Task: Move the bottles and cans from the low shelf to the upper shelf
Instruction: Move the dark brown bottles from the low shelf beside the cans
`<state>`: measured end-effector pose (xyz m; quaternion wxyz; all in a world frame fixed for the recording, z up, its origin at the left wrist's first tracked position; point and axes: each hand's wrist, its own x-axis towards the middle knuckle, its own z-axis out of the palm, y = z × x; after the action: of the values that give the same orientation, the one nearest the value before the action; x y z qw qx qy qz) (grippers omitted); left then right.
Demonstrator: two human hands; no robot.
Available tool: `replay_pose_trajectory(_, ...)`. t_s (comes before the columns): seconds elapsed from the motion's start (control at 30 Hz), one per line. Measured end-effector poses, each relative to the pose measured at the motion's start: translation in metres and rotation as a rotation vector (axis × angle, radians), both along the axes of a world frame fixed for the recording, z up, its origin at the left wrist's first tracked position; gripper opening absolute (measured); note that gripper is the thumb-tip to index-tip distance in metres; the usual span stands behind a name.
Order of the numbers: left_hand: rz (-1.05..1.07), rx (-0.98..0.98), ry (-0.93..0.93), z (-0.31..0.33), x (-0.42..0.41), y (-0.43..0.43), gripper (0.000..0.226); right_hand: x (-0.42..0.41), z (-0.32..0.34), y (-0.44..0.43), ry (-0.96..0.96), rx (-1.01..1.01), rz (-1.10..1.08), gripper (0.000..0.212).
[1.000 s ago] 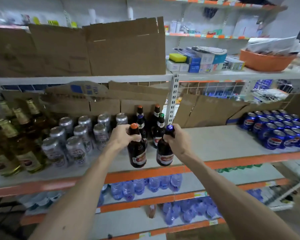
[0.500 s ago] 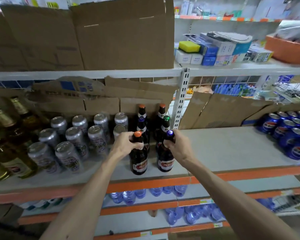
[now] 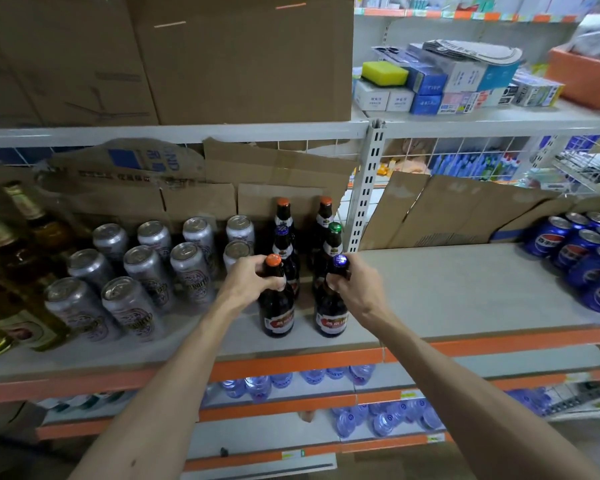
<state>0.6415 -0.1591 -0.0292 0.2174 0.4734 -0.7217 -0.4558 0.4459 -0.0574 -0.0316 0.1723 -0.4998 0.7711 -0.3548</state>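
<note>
My left hand [image 3: 248, 282] grips the neck of a dark bottle with an orange cap [image 3: 276, 313]. My right hand [image 3: 355, 284] grips the neck of a dark bottle with a purple cap [image 3: 330, 315]. Both bottles stand upright on the grey upper shelf [image 3: 447, 289], near its front edge. Behind them stand several more dark bottles [image 3: 284, 226]. Silver cans [image 3: 146, 271] fill the shelf to the left.
Green-gold bottles [image 3: 18, 306] stand at the far left and blue cans [image 3: 589, 258] at the far right. Flattened cardboard [image 3: 447, 209] lines the back. A white upright post [image 3: 369, 188] divides the bays. Lower shelves hold water bottles [image 3: 378, 419].
Both bottles came down from in front of the shelf onto its surface and were pushed a little further in. My hands still hold their necks.
</note>
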Motion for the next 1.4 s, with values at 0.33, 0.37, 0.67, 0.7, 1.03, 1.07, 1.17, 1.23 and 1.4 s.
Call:
replay_pose_trajectory(0.33,-0.006,-0.008,0.037,-0.003,0.001,0.000,0.038,-0.001,-0.008,-0.003,-0.043,-0.014,-0.010,0.031)
replay_pose_trajectory(0.37,0.000,-0.016,0.040,-0.004,0.001,0.000,0.040,-0.002,-0.008,-0.003,-0.048,-0.010,-0.004,0.032)
replay_pose_trajectory(0.67,0.191,-0.159,-0.088,-0.005,-0.004,0.011,0.052,-0.002,-0.005,-0.004,-0.017,-0.021,0.007,0.036)
replay_pose_trajectory(0.7,0.202,-0.188,-0.111,-0.006,-0.006,0.012,0.047,-0.002,-0.005,-0.005,0.005,-0.017,0.003,0.033)
replay_pose_trajectory(1.03,0.074,-0.142,-0.029,-0.008,-0.009,0.003,0.029,-0.002,-0.011,-0.005,0.032,-0.015,-0.008,0.026)
replay_pose_trajectory(1.07,0.072,-0.153,-0.035,-0.009,-0.009,0.003,0.029,-0.002,-0.011,-0.004,0.031,-0.020,-0.012,0.028)
replay_pose_trajectory(1.17,0.040,-0.151,-0.054,-0.009,-0.008,0.001,0.027,-0.001,-0.011,-0.003,0.019,-0.021,-0.015,0.029)
replay_pose_trajectory(1.23,-0.003,-0.123,-0.076,-0.007,-0.006,-0.003,0.026,-0.002,-0.010,-0.003,0.002,-0.015,-0.005,0.028)
replay_pose_trajectory(1.4,-0.060,-0.131,-0.134,-0.006,-0.004,-0.006,0.031,-0.004,-0.008,-0.003,-0.017,-0.011,0.003,0.025)
